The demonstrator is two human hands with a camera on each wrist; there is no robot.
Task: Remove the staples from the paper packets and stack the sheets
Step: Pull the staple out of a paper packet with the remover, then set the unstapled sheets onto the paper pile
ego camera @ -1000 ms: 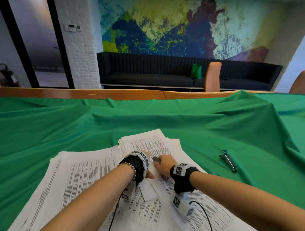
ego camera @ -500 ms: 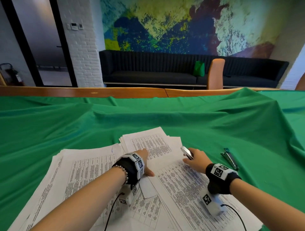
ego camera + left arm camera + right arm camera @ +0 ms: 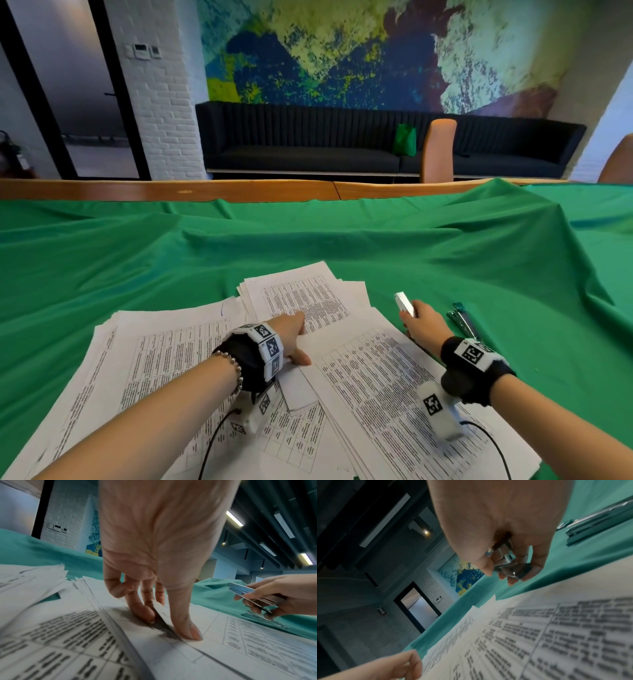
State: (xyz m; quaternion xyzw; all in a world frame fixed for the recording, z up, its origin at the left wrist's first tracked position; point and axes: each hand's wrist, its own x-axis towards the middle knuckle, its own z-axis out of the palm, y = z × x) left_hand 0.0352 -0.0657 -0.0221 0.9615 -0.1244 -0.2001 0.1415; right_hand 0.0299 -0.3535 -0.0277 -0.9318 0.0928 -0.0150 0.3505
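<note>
Metal remover [image 3: 405,304] is held in the right grip [image 3: 424,322], now lifted off the sheets [image 3: 373,383] and carried rightward, near the stapler [image 3: 462,320] on the green desk [image 3: 239,260]. Sheets stay pressed under the left grip [image 3: 291,339], fingers [image 3: 145,609] nearly straight, thumb down.
</note>
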